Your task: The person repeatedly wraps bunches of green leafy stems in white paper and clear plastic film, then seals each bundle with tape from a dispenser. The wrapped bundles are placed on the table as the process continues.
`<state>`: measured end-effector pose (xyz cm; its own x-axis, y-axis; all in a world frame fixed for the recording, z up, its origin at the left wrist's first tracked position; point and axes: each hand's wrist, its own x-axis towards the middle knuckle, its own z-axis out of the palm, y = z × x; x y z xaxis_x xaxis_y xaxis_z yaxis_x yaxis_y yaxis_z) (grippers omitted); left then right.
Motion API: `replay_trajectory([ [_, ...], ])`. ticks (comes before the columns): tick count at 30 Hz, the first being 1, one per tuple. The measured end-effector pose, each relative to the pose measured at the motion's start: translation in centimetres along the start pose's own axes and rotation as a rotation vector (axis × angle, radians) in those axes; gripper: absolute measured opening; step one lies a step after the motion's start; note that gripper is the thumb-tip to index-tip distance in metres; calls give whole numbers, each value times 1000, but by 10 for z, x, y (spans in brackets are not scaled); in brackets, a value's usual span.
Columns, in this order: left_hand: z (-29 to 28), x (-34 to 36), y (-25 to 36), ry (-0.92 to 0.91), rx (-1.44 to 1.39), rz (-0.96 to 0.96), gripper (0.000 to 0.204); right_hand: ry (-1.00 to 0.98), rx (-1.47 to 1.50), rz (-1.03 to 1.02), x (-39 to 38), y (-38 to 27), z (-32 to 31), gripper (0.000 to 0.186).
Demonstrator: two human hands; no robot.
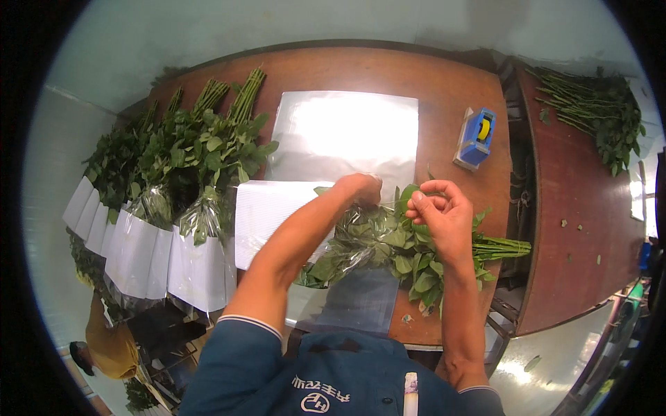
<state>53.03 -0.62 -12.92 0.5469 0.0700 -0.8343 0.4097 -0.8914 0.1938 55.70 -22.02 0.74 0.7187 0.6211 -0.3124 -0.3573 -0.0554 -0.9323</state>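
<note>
In front of me a bunch of leafy green stems (pixel 420 260) lies on its side. Its leafy tops are in clear plastic wrap (pixel 359 243), and its bare stem ends (pixel 506 247) point right. My left hand (pixel 361 188) is curled at the far edge of the wrap; its fingertips are mostly hidden. My right hand (pixel 447 215) is over the bunch, thumb and forefinger pinched beside a green leaf (pixel 404 200). What lies between those fingertips is too small to tell. Under my left forearm is white corrugated sheet (pixel 267 222).
Shiny clear sheets (pixel 298 149) lie at the back of the brown table (pixel 444 76). A blue tape dispenser (pixel 477 135) stands right. Several white-wrapped bunches (pixel 201 267) line the left. More stems (pixel 590 104) lie on a reddish side table (pixel 576 229). A person (pixel 113 347) is at lower left.
</note>
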Motion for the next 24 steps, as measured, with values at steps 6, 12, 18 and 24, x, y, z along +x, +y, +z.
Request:
replay_trajectory([
  [6,8,-68,-15,-91,-171,452,70,39,91,-19,-52,22,18,24],
  [12,13,-46,-18,58,-127,431,47,26,113,304,-148,157,19,28],
  [18,34,-22,-10,41,-50,385,53,129,-96,379,-86,279,14,10],
  [24,105,-45,69,586,225,338,79,23,-204,100,-75,268,12,27],
])
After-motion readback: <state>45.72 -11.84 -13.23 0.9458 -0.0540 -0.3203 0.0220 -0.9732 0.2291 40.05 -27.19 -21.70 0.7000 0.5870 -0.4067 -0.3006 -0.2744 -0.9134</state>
